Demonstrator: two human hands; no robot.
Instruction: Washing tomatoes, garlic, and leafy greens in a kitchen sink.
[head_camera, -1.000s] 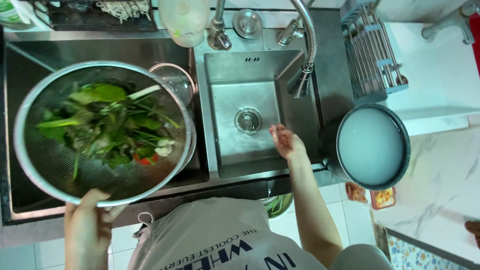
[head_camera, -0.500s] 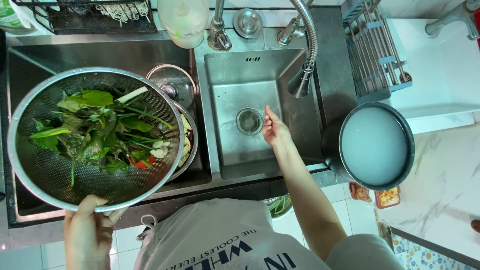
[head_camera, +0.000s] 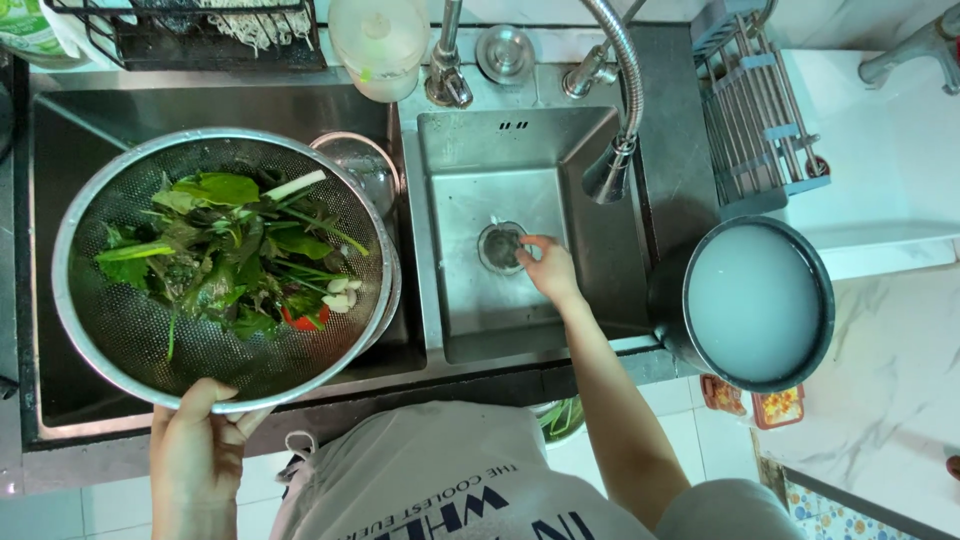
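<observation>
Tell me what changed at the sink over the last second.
The right hand moved from the near edge of the small basin further in, to the drain strainer, fingertips now at it. The left hand holds the colander of greens by its rim as before. The pot of cloudy water stayed put.

Dark counter (head_camera: 690, 190), white marble top (head_camera: 900, 350), pale tiled floor (head_camera: 60, 505).

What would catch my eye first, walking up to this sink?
The big metal colander heaped with leafy greens, held by the left hand over the left basin. Next, the right hand reaching the drain in the small basin, and the pot of cloudy water at right.
</observation>
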